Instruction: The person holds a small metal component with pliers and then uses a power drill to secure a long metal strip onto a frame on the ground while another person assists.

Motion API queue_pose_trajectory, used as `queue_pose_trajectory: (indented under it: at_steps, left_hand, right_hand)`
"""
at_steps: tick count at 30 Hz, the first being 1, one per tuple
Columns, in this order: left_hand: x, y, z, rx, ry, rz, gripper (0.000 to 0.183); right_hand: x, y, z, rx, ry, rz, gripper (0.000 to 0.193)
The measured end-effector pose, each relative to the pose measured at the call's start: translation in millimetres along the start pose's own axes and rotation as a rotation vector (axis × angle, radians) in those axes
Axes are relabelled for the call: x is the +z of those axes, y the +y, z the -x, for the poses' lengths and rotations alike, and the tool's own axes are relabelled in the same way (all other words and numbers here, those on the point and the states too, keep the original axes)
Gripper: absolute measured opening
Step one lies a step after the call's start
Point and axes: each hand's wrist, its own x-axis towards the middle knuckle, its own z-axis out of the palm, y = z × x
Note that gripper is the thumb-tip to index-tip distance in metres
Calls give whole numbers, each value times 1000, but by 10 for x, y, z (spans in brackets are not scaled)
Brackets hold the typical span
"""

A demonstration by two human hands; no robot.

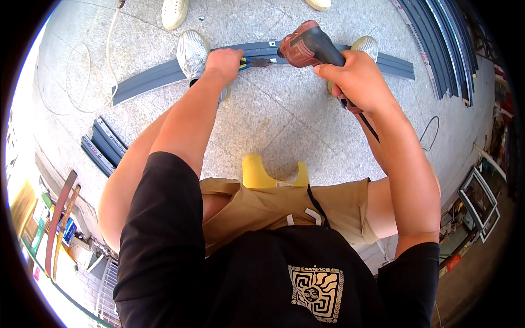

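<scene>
A long grey profile [153, 77] lies across the floor in front of me, under my shoes. My left hand [223, 64] is closed round pliers [252, 63] with blue and yellow handles, resting low at the profile. The pliers' jaws reach a small shiny metal piece [273, 60] at the profile's near edge. My right hand [358, 82] grips a red and black corded power drill [309, 46] by its handle. Its nose points left, just right of that metal piece; whether the tip touches anything is hidden. Another small metal piece [272, 43] sits on the far edge.
More grey profiles [437, 46] are stacked at the far right, with short pieces [104, 143] at left. A yellow stool [257, 170] is beneath me. A pale hose [113, 49] runs along the left floor. Someone else's shoe [175, 12] stands beyond the profile. Window frames [480, 202] lie right.
</scene>
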Motion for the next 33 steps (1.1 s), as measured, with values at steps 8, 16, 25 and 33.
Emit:
queue_pose_trajectory:
  at_steps: [8, 16, 25, 33]
  left_hand:
    - [20, 4, -27, -10, -11, 30, 32]
    - [-1, 25, -14, -29, -39, 53, 37]
    - [23, 29, -36, 12, 26, -24, 39]
    - [211, 21, 132, 77, 333, -177, 31]
  right_hand:
    - [32, 26, -125, -18, -18, 51, 37]
    - [56, -100, -168, -64, -43, 185, 37]
    - [95, -455, -300, 7, -84, 403, 36]
    - [52, -508, -284, 43, -74, 374, 39]
